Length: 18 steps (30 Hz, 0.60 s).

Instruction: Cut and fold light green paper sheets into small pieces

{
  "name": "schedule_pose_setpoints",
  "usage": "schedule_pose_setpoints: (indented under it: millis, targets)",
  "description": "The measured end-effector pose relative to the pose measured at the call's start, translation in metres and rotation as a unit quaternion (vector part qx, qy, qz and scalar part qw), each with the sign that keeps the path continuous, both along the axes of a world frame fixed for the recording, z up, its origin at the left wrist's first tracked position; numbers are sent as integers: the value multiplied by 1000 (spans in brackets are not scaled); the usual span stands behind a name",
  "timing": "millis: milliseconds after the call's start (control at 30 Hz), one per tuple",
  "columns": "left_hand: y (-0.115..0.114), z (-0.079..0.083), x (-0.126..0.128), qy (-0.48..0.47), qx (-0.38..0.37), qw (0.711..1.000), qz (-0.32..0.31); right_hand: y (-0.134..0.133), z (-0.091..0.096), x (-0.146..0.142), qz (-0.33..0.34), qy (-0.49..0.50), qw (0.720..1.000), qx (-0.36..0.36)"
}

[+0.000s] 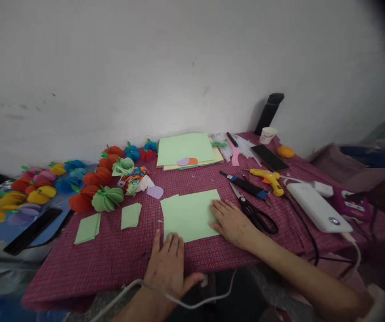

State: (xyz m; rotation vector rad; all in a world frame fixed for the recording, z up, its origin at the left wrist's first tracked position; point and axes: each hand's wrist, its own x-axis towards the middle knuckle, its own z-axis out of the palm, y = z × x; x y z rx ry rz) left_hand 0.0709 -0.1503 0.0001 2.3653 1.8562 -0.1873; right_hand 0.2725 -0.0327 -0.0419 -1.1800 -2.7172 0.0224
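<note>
A light green sheet of paper (192, 212) lies flat on the red checked cloth in front of me. My left hand (168, 264) rests at its lower left corner, fingers stretched out and thumb spread. On the right edge of the sheet my right hand (234, 221) lies flat, its fingers extended over the paper. Neither hand grips anything. Just right of the right hand are black-handled scissors (255, 212). Small cut green paper pieces (130, 216) sit left of the sheet, with another small green stack (88, 228) farther left.
Several colourful paper pumpkins (108, 198) crowd the left side. A stack of coloured sheets (185, 147) lies at the back. On the right are a yellow glue gun (269, 179), a dark phone (269, 157), a paper cup (268, 135), a white power bank (316, 208) and cables.
</note>
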Motion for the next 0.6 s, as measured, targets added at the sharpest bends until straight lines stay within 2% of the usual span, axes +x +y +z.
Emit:
schedule_pose_setpoints:
  millis: [67, 133, 233, 367, 600]
  targets:
    - [9, 1, 9, -12, 34, 999, -11, -1, 1, 0, 0, 3, 1000, -2]
    - [18, -4, 20, -47, 67, 995, -49, -2, 2, 0, 1, 4, 1000, -2]
    - [27, -16, 36, -77, 61, 991, -86, -4, 4, 1, 8, 3, 1000, 0]
    - [23, -26, 45, -64, 40, 995, -70, -5, 5, 2, 12, 3, 1000, 3]
    - [11, -37, 43, -32, 47, 995, -80, -10, -1, 6, 6, 21, 1000, 10]
